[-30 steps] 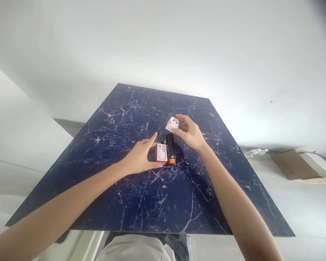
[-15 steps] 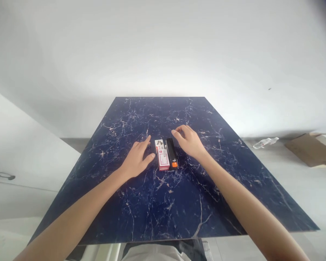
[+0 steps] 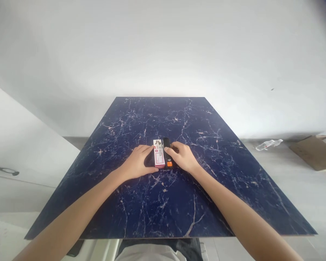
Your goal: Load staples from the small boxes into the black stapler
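A small white box with red print and edges (image 3: pixel 159 156) lies in the middle of the dark blue table, its long side pointing away from me. Right beside it is a black stapler-like object with an orange patch (image 3: pixel 169 159) at its near end. My left hand (image 3: pixel 139 159) is at the box's left side, with the thumb at the near corner and the fingers at the far left edge. My right hand (image 3: pixel 183 156) grips the black object, its thumb on top and its fingers curled at the right side.
The marbled blue table (image 3: pixel 163 112) reaches to a white wall. On the floor to the right lie a crumpled clear plastic item (image 3: pixel 268 145) and an open cardboard box (image 3: pixel 315 152). A white panel with a dark handle (image 3: pixel 4 170) stands at the left.
Both hands have closed in on the two items: the left now touches the white box, the right has moved left and down onto the black object. The items appear slightly further left.
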A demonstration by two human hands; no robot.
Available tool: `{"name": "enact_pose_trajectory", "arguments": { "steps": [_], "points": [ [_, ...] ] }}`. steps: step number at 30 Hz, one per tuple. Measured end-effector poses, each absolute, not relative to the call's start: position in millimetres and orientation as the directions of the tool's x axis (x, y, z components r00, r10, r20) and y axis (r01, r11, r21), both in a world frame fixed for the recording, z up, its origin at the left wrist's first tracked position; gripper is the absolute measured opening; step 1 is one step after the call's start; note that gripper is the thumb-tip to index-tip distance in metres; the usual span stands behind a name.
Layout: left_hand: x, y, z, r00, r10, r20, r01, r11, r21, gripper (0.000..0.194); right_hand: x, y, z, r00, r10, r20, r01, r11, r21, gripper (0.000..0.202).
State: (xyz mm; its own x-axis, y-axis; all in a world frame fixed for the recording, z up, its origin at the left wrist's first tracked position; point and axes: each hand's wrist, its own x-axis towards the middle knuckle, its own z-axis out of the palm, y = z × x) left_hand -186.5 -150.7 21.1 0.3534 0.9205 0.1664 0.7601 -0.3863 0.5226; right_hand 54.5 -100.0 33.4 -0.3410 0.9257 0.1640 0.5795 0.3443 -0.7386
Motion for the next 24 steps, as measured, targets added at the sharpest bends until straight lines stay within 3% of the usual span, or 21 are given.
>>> {"name": "enact_pose_trajectory", "arguments": {
  "steps": [8,16,20,22,24],
  "points": [
    [-149,-103,11,0.439,0.869,0.228,0.676,-0.487,0.553,0.091,91,-89,26,-0.181,0.969,0.168,0.620,0.245,-0.745,0.043],
    [18,11,11,0.616,0.746,0.253,0.622,-0.658,0.426,0.090,226,-24,16,0.265,0.924,0.277,0.647,0.042,-0.762,0.051],
    [72,31,13,0.641,0.713,0.283,0.595,-0.695,0.403,0.089,278,-10,14,0.308,0.920,0.243,0.651,-0.018,-0.759,0.055],
    [78,29,14,0.637,0.709,0.303,0.591,-0.701,0.398,0.084,287,-12,14,0.366,0.905,0.217,0.602,-0.052,-0.797,0.056],
    [71,20,15,0.607,0.715,0.348,0.595,-0.698,0.397,0.071,283,-16,15,0.479,0.830,0.286,0.570,-0.047,-0.820,0.055]
  ]
}}
